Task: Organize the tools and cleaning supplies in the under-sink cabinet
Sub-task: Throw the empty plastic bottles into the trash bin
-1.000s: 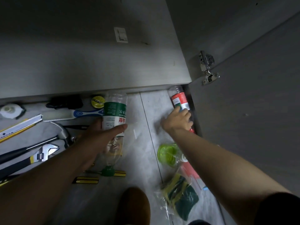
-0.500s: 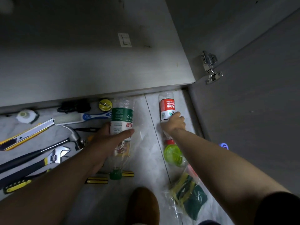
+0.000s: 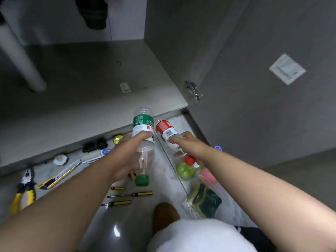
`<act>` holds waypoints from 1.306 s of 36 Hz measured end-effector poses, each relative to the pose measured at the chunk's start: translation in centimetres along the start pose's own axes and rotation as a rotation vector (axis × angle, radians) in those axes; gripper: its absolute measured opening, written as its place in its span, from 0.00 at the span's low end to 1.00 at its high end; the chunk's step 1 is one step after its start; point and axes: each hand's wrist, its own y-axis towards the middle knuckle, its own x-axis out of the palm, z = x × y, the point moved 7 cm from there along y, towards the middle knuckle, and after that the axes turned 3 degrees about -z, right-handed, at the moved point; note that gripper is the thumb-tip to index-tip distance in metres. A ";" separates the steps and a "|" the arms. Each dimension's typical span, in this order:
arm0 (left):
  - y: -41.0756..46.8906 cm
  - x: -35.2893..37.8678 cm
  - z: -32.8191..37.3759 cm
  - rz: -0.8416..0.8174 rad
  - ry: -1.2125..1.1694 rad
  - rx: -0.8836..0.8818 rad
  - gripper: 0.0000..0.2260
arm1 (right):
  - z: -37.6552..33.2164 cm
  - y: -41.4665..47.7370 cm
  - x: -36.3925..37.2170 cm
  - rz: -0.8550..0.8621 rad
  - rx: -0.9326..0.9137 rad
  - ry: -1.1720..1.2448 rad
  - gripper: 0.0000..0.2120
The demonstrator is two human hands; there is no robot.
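Two clear plastic bottles sat side by side at the centre of the view, bases pointing toward 12 o'clock at the front edge of the open under-sink cabinet (image 3: 91, 79). The green-label bottle (image 3: 142, 122) had its green cap (image 3: 142, 180) aimed at 6 o'clock. The red-label bottle (image 3: 164, 129) lay just to its 3 o'clock, its red cap (image 3: 190, 159) toward 5 o'clock. Both looked see-through; whether either held liquid could not be told. At 5 o'clock a clear plastic bag (image 3: 205, 199) on the floor held green and yellow scouring pads. The left hand (image 3: 123, 160) was wrapped round the green-label bottle's lower body, one finger lying along the label. The right hand (image 3: 190, 144) gripped the red-label bottle near its neck. Pliers (image 3: 24, 190), a utility knife (image 3: 60, 174) and screwdrivers (image 3: 132, 194) lay toward 8 o'clock.
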 end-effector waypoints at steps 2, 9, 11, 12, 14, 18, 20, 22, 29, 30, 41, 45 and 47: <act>-2.4 2.2 1.5 -0.092 0.011 0.002 0.16 | -0.4 -3.9 -1.5 -0.017 -0.050 0.013 0.29; -9.8 12.4 5.4 -0.260 0.362 0.053 0.20 | 0.6 -18.1 -9.1 0.036 -0.188 0.048 0.30; -11.3 15.9 5.6 -0.300 0.497 0.089 0.17 | 2.4 -21.7 -11.5 0.075 -0.195 0.057 0.25; -11.9 17.6 5.6 -0.312 0.555 0.108 0.17 | 3.4 -23.6 -12.8 0.098 -0.198 0.066 0.24; -13.0 21.3 5.0 -0.350 0.619 0.121 0.18 | 5.8 -27.2 -15.3 0.159 -0.191 0.070 0.24; -15.2 27.9 1.6 -0.451 0.667 0.070 0.24 | 11.7 -34.3 -19.9 0.272 -0.087 0.057 0.23; -16.1 30.4 -0.8 -0.491 0.691 0.024 0.25 | 14.9 -37.2 -21.9 0.320 -0.019 0.073 0.23; -16.9 32.4 -3.2 -0.526 0.705 -0.012 0.26 | 17.9 -39.6 -23.3 0.347 0.046 0.062 0.23; -16.7 33.7 -8.6 -0.599 0.720 -0.021 0.24 | 25.8 -41.8 -24.3 0.329 0.328 -0.110 0.15; -16.4 33.6 -8.6 -0.581 0.740 -0.004 0.25 | 26.5 -41.3 -24.2 0.330 0.358 -0.140 0.15; -15.0 32.2 -8.7 -0.538 0.784 0.054 0.31 | 28.1 -34.0 -21.0 0.394 0.475 -0.737 0.21; -14.6 31.9 -8.8 -0.526 0.710 0.012 0.30 | 30.1 -31.5 -19.9 0.377 0.502 -0.834 0.27; -14.4 31.7 -8.8 -0.514 0.713 -0.006 0.29 | 31.7 -30.5 -19.1 0.333 0.533 -0.817 0.28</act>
